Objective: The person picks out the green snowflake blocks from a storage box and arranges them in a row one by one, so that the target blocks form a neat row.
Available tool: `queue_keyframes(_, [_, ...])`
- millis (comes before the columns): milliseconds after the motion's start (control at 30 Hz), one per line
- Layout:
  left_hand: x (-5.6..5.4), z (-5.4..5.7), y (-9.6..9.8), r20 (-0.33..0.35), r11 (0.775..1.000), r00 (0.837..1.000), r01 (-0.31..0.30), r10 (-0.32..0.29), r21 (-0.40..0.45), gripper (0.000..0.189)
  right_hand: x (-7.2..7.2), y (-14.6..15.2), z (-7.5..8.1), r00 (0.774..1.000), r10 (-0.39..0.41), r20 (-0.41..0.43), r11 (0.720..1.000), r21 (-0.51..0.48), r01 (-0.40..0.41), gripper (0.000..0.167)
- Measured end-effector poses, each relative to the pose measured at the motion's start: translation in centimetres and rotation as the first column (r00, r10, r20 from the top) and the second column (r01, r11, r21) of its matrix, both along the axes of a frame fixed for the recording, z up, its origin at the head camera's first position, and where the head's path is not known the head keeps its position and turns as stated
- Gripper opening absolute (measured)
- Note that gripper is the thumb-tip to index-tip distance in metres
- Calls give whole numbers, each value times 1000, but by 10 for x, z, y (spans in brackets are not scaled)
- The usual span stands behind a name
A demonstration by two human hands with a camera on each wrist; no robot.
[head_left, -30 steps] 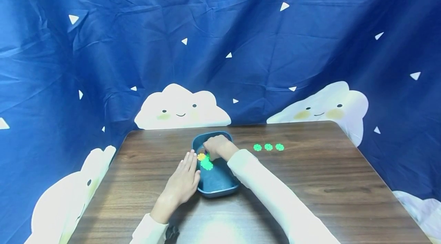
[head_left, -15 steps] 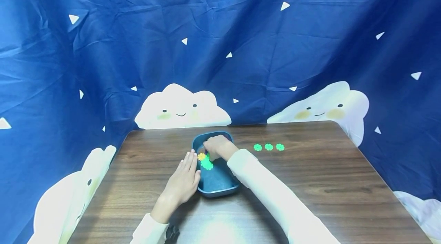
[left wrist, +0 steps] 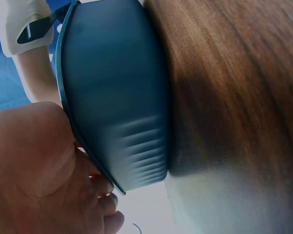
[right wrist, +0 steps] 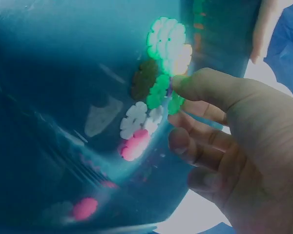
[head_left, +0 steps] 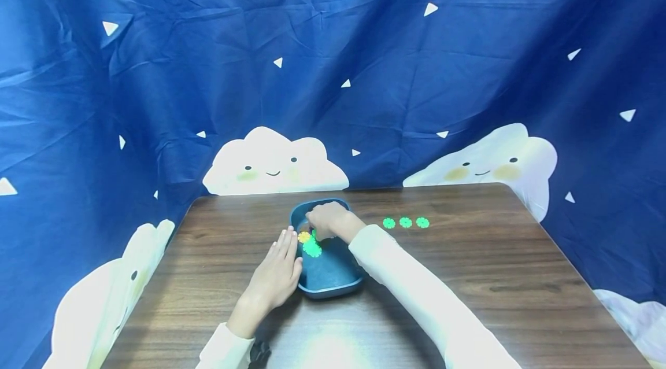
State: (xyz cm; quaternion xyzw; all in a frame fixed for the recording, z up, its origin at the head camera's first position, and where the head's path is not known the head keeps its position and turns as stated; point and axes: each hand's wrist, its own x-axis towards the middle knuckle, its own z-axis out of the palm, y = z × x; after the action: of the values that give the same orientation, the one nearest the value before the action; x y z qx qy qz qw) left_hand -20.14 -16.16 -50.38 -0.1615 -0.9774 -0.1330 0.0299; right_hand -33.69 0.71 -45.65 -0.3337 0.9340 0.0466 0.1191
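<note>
My right hand [head_left: 326, 221] reaches into a dark blue plastic bin [head_left: 330, 279] on the table. In the right wrist view, its thumb and fingers [right wrist: 217, 87] close on a green flower-shaped disc [right wrist: 176, 103] with scalloped edges. Around it lie another green disc [right wrist: 159, 91], a bright green stack [right wrist: 166, 39], a brown disc [right wrist: 144, 79], a white disc [right wrist: 134, 120] and a pink disc [right wrist: 136, 145]. A yellow disc [head_left: 304, 237] shows near the bin's left wall. My left hand [head_left: 276, 273] rests along the bin's left rim, fingers straight and together.
Three green discs [head_left: 406, 222] lie in a row on the wooden table [head_left: 494, 276], right of the bin. Behind the table's far edge hangs a blue curtain [head_left: 364, 39] with white clouds and triangles. Another pink disc [right wrist: 85, 208] lies apart from the others in the bin.
My right sleeve and forearm have shifted slightly right, while the hand stays at the same spot in the bin. The left hand and the discs on the table have not moved.
</note>
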Motion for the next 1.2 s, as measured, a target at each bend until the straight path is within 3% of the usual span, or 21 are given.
queue_keyframes(467, [3, 2, 0, -26, 1000, 1000, 13, -13, 3, 62, 6, 42, 21, 998, -21, -56, 991, -134, 14, 31])
queue_keyframes(700, [2, 0, 0, -38, 1000, 999, 9, -9, 8, 61, 7, 78, 34, 995, -50, -81, 983, -180, 35, 25])
queue_keyframes(1200, [2, -1, -3, -9, 1000, 1000, 7, -7, 11, 62, 8, 155, 42, 983, -113, -141, 970, -228, 79, 20])
